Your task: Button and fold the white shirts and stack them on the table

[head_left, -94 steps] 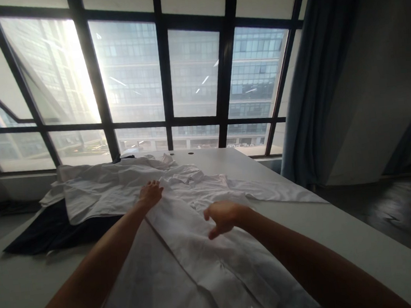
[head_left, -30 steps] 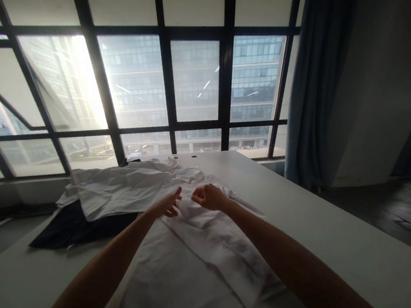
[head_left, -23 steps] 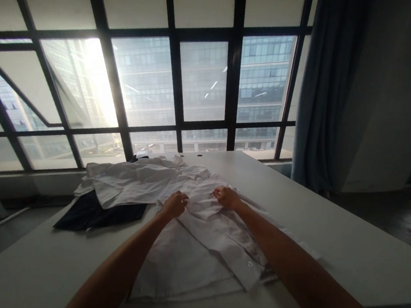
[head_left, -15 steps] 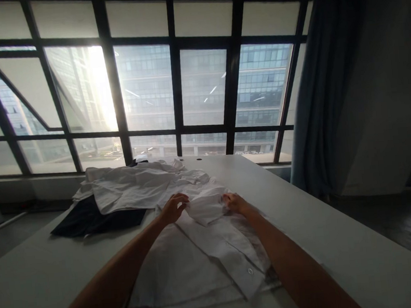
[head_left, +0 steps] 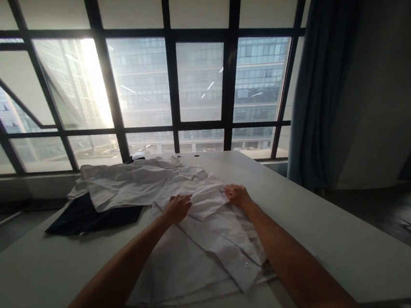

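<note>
A white shirt (head_left: 180, 270) lies in front of me, with a button showing on its overlapping near corner. Across its far part is a folded section of white cloth (head_left: 208, 202). My left hand (head_left: 179, 208) rests on the left edge of that section, palm down and fingers stretched out. At the right edge lies my right hand (head_left: 237, 195), its fingers spread on the fabric. Neither hand appears to grip anything. Whether the folded section is a sleeve or another part of the shirt, I cannot tell.
More crumpled white garments (head_left: 128, 183) lie beyond and to the left, partly over a dark navy cloth (head_left: 88, 218). All of it is on a white table (head_left: 346, 252), whose right edge runs diagonally. Windows stand behind, with a blue curtain (head_left: 315, 129) at right.
Both hands have let go of the pinched white cloth, and their fingers have flattened onto it. The lifted section now lies lower and flatter. The view has shifted slightly.
</note>
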{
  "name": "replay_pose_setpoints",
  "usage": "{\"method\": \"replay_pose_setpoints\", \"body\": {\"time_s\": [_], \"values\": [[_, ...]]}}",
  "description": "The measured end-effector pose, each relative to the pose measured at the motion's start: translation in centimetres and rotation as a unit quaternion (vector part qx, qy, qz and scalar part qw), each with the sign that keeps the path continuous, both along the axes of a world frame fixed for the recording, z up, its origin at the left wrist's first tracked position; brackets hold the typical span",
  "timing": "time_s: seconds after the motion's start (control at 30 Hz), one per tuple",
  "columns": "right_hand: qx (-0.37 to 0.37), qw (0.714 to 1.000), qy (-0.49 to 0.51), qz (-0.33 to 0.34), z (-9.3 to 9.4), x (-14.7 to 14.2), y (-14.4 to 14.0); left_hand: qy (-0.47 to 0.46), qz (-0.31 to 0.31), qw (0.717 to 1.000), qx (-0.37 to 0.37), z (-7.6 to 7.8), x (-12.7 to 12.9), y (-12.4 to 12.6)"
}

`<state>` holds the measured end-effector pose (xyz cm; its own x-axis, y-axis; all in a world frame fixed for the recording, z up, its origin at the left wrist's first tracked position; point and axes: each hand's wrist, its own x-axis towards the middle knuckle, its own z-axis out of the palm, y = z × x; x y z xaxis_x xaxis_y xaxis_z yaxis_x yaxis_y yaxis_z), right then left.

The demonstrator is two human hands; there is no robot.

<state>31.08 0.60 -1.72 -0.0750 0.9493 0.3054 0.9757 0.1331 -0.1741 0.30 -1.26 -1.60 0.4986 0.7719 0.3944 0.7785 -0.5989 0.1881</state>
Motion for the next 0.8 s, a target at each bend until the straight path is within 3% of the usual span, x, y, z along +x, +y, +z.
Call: {"method": "replay_pose_setpoints", "body": {"time_s": [0.13,0.27,0.5,0.57,0.67,0.8], "values": [[-0.055,0.998,0.030,0.008,-0.7,0.3,0.3,-0.029,0.022,0.999,-0.030,0.4,0.4,0.4],[-0.057,0.998,0.034,0.002,-1.0,0.6,0.5,-0.093,-0.010,0.993,-0.078,0.7,-0.3,0.9],[-0.062,0.997,0.040,0.005,-1.2,0.8,0.8,-0.213,-0.094,0.935,-0.269,1.4,-2.2,0.5],[-0.058,0.997,0.040,0.006,-1.3,0.9,0.9,-0.203,-0.073,0.939,-0.268,1.9,-2.5,0.0],[-0.054,0.998,0.036,0.007,-1.3,0.9,0.9,-0.145,-0.023,0.967,-0.210,2.5,-2.5,-0.4],[-0.051,0.998,0.033,0.008,-1.3,1.0,0.9,-0.136,-0.063,0.971,-0.186,1.9,-2.4,0.1]]}}
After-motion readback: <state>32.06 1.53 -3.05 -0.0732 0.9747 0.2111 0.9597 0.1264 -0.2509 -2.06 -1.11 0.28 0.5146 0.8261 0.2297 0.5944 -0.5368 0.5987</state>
